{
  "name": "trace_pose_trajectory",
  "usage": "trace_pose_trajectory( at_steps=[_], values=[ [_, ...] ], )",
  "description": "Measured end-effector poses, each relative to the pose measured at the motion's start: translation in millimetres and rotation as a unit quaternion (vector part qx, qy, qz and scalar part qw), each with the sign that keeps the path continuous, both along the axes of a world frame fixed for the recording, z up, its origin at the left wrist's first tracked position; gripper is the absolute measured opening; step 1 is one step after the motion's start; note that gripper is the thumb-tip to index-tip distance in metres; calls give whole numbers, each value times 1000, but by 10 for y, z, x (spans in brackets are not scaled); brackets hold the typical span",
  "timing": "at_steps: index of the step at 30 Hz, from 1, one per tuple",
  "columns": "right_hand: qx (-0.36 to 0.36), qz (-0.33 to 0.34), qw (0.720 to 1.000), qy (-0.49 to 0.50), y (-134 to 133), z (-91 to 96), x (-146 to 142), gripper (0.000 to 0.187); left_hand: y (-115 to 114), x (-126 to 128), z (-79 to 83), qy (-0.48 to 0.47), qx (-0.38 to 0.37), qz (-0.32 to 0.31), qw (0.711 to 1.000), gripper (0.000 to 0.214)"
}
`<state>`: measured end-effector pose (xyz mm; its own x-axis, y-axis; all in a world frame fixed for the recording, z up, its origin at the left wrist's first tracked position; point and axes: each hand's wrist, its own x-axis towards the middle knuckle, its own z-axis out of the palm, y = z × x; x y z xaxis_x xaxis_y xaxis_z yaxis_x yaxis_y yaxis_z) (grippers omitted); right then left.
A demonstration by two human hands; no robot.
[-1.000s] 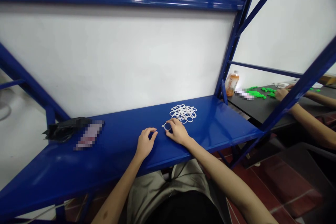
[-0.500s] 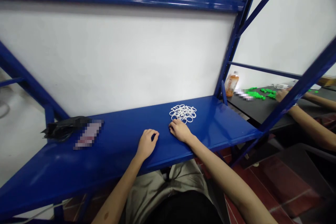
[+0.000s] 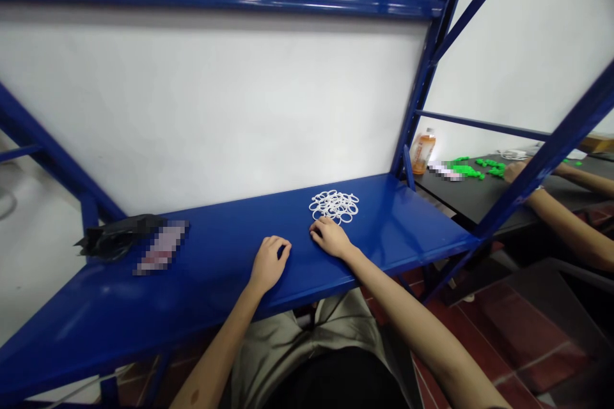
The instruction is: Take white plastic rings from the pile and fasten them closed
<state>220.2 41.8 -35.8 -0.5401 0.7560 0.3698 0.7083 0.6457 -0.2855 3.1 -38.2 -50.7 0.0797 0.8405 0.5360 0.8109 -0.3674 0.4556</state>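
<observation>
My left hand (image 3: 270, 263) rests on the blue table (image 3: 215, 281) with its fingers loosely bent. Bare table shows in the gap between thumb and forefinger, and I see nothing held. My right hand (image 3: 330, 238) lies palm down on the same surface, loosely open, its fingertips at the near edge of a pile of white rings (image 3: 334, 206). The rings overlap one another. Whether the fingertips touch a ring, I cannot tell.
A crumpled black plastic bag (image 3: 118, 236) lies at the left beside a blurred-out flat item (image 3: 162, 248). Blue metal posts (image 3: 422, 89) frame the table. On a dark table (image 3: 451, 195) to the right stand a bottle (image 3: 423, 152) and green pieces (image 3: 467, 170), near another person's hands (image 3: 517, 171).
</observation>
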Motion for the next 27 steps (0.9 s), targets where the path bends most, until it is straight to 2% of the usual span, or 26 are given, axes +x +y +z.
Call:
trace_pose_trajectory(
  at_steps=[6,9,12,14,20,27],
  values=[
    [21,-29,999,-8,-9,16,-4,11,-5,14,6,1,1,0,1000,18],
    [54,-119,991,5,-12,37,18,21,-4,12,2,2,-1,-1,1000,18],
    [78,-221,972,19,-3,32,70,30,0,5,-6,2,-2,-1,1000,18],
    [80,-253,964,12,11,11,101,29,5,1,-11,2,-2,-2,1000,18],
    [83,-258,962,-13,40,-19,113,18,11,1,-13,0,-3,-5,1000,18],
    [85,-201,976,-8,24,17,98,12,2,6,-5,1,-4,-5,1000,19]
  ],
)
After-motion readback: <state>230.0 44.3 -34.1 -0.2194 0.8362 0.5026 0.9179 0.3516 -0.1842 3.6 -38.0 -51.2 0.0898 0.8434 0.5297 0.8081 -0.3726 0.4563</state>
